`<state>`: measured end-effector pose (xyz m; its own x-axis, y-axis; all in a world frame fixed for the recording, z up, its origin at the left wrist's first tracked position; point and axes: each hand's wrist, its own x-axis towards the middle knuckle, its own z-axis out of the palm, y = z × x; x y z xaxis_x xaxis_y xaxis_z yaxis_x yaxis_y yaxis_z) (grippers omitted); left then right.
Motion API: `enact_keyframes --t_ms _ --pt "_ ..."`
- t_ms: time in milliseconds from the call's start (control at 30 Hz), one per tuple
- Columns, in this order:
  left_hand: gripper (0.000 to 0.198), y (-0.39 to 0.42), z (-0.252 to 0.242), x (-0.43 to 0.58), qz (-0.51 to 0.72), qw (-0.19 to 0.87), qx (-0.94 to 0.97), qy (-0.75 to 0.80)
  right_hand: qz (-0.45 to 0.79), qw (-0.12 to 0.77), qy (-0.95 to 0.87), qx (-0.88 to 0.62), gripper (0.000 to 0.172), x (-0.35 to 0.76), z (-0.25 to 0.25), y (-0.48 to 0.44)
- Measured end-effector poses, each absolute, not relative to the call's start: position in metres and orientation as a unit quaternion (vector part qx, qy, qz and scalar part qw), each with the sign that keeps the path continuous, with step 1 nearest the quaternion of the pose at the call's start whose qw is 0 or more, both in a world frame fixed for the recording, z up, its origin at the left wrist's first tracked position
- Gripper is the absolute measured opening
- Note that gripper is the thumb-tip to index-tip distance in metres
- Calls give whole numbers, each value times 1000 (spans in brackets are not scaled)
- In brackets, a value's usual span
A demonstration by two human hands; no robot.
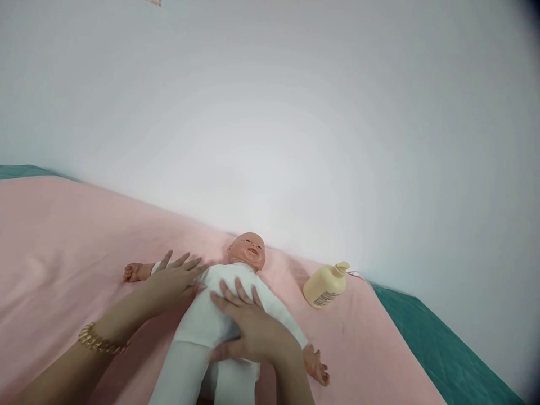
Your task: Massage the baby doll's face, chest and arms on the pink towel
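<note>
A baby doll (230, 287) with a white cloth body lies on its back, its head toward the wall and its arms spread. My left hand (179, 281) rests over the doll's arm and shoulder at the left, fingers stretched out and spread. Across the doll's belly and chest lies my right hand (251, 329), also flat with the fingers apart and the thumb out toward the lower body. Neither hand grips anything. The doll's lower legs run out of view at the bottom.
A pale yellow pump bottle (324, 286) stands to the right of the doll. Underneath is a pink cloth (63, 236), with a green cover (439, 326) showing at its right edge. The white wall (270, 112) rises directly behind.
</note>
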<state>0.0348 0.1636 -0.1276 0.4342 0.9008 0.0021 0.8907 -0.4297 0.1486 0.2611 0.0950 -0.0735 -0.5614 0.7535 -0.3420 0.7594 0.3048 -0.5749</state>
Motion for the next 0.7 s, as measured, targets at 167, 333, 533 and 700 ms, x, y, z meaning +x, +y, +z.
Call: enact_keyframes --t_ms 167,333,533,700 --pt "57 164 -117 23 26 95 824 557 -367 26 766 528 102 286 -69 105" --pt "63 170 -120 -2 27 116 799 590 -411 3 708 575 98 303 -63 103" --pt "63 174 -129 -31 44 104 772 625 -382 13 672 634 98 315 -57 96" --pt "68 181 -134 -60 50 120 750 648 -296 -8 657 694 85 328 -48 81"
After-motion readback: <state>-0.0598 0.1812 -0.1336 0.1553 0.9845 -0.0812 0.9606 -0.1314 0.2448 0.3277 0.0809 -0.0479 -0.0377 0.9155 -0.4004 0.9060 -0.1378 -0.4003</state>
